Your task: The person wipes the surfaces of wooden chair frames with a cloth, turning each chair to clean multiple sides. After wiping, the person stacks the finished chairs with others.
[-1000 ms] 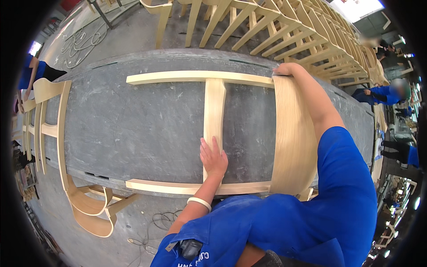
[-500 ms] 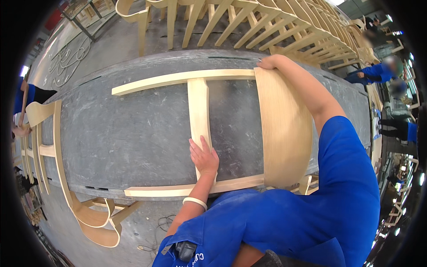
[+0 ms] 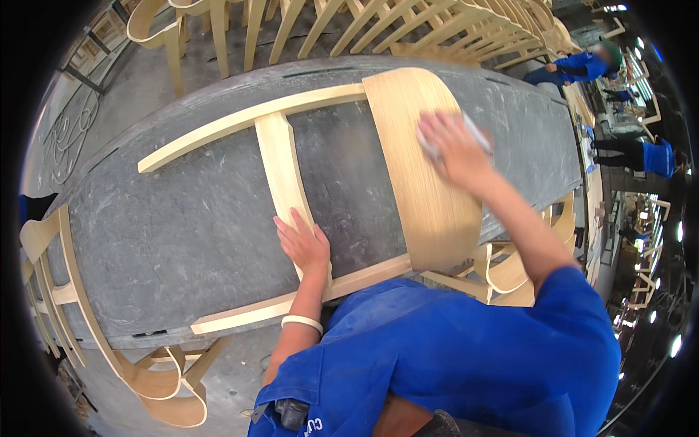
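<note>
A pale wooden chair frame lies on the grey worktable, with a wide curved backrest panel at its right end. Its two legs run leftward, joined by a crossbar. My left hand rests flat on the near part of that crossbar, fingers spread. Over the right half of the backrest panel is my right hand, blurred by motion. Under its fingers and palm I see a whitish pad pressed against the wood; its exact kind is unclear.
A long row of wooden chair frames stands beyond the table. More frames lean at the left and near the right front edge. Co-workers in blue stand at the far right. A coiled hose lies on the floor.
My right hand has come from the panel's far corner onto its face, and the whitish pad now shows under it. The view has shifted; my left hand stays on the crossbar.
</note>
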Available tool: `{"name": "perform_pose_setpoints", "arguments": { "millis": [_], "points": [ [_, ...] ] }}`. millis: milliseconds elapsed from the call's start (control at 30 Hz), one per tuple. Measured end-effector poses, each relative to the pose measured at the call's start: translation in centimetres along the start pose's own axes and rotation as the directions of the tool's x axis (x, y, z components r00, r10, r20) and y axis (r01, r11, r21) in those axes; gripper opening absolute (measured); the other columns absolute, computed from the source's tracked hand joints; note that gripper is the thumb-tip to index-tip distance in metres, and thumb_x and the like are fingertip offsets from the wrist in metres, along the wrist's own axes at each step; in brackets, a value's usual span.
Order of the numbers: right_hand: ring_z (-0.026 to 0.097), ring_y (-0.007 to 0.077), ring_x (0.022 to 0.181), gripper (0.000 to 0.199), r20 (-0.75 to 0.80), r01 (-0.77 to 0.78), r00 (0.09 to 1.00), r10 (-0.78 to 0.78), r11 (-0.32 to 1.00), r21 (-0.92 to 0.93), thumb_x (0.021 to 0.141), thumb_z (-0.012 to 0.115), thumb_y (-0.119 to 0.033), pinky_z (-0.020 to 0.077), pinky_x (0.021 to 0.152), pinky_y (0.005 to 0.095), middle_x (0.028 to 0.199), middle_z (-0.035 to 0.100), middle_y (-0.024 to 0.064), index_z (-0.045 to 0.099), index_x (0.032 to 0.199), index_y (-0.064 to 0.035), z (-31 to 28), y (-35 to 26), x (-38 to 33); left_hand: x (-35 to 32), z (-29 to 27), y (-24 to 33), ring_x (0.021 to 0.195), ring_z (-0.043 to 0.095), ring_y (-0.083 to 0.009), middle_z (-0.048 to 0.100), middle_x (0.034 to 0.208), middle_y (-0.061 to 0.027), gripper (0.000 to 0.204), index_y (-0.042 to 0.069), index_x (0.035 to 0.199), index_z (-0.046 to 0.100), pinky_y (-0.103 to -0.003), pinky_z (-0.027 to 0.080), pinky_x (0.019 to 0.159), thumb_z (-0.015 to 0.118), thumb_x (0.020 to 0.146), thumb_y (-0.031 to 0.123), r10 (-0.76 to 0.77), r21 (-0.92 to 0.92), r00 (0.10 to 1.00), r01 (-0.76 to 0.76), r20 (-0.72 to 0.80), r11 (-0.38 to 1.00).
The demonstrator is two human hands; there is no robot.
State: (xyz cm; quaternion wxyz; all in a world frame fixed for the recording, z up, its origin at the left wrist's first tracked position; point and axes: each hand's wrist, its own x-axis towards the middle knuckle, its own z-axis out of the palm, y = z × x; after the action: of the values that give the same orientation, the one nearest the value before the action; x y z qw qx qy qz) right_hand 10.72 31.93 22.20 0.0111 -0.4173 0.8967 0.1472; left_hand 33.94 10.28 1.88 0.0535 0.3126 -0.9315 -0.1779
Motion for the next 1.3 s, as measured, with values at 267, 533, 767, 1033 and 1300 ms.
{"name": "perform_pose_setpoints", "arguments": {
  "millis": [267, 533, 767, 1033, 1300],
  "points": [
    [0.035, 0.0315, 0.135, 0.049, 0.322, -0.275, 0.917, 0.235, 0.958, 0.082, 0.099, 0.032, -0.047, 0.0268, 0.112, 0.0463, 0.147, 0.040, 0.0070, 0.050, 0.135, -0.0191, 1.3, 4.9, 16.7, -0.3, 0.6, -0.1, 0.128, 0.035, -0.0474, 0.021, 0.148, -0.0321, 0.075, 0.009, 0.148, 0.027, -0.051, 0.032, 0.106, 0.062, 0.085, 0.028, 0.019, 0.053, 1.000, -0.018, -0.019, 0.998],
    [0.034, 0.0374, 0.135, 0.057, -0.329, -0.128, 0.929, 0.169, 0.982, 0.141, 0.082, 0.063, -0.034, 0.0254, 0.113, 0.0497, 0.145, 0.041, 0.0060, 0.051, 0.134, -0.0155, 2.0, -4.8, -7.8, -0.1, 0.5, -0.3, 0.129, 0.034, -0.0479, 0.020, 0.148, -0.0333, 0.076, 0.009, 0.149, 0.024, -0.053, 0.032, 0.105, 0.062, 0.086, 0.028, 0.050, 0.009, 0.999, -0.050, -0.005, 0.999],
    [0.033, 0.0420, 0.135, 0.057, -0.271, -0.217, 0.936, 0.223, 0.975, 0.053, 0.084, 0.060, -0.029, 0.0257, 0.111, 0.0521, 0.149, 0.038, 0.0065, 0.048, 0.139, -0.0195, 2.7, -11.0, -17.5, -0.2, 1.0, -0.8, 0.129, 0.033, -0.0492, 0.020, 0.148, -0.0335, 0.074, 0.011, 0.149, 0.026, -0.053, 0.032, 0.105, 0.062, 0.086, 0.028, 0.051, -0.008, 0.999, -0.051, 0.009, 0.999],
    [0.049, 0.0330, 0.119, 0.040, -0.352, -0.193, 0.919, 0.175, 0.981, -0.017, 0.092, 0.053, -0.034, 0.0370, 0.100, 0.0459, 0.132, 0.052, 0.0104, 0.057, 0.125, -0.0117, 2.1, -1.6, 4.4, -0.2, 1.1, -1.0, 0.131, 0.032, -0.0488, 0.018, 0.148, -0.0335, 0.074, 0.011, 0.149, 0.025, -0.053, 0.030, 0.106, 0.061, 0.087, 0.030, 0.083, -0.012, 0.997, -0.083, 0.007, 0.996],
    [0.038, 0.0357, 0.132, 0.057, -0.337, -0.224, 0.903, 0.266, 0.962, 0.158, 0.076, 0.058, -0.016, 0.0343, 0.105, 0.0505, 0.143, 0.045, 0.0041, 0.056, 0.132, -0.0178, 6.3, -15.1, -14.2, -0.1, 0.9, -0.9, 0.130, 0.034, -0.0482, 0.021, 0.146, -0.0358, 0.073, 0.010, 0.147, 0.027, -0.052, 0.032, 0.104, 0.062, 0.086, 0.029, 0.081, 0.014, 0.997, -0.081, 0.016, 0.997]
  ]
}}
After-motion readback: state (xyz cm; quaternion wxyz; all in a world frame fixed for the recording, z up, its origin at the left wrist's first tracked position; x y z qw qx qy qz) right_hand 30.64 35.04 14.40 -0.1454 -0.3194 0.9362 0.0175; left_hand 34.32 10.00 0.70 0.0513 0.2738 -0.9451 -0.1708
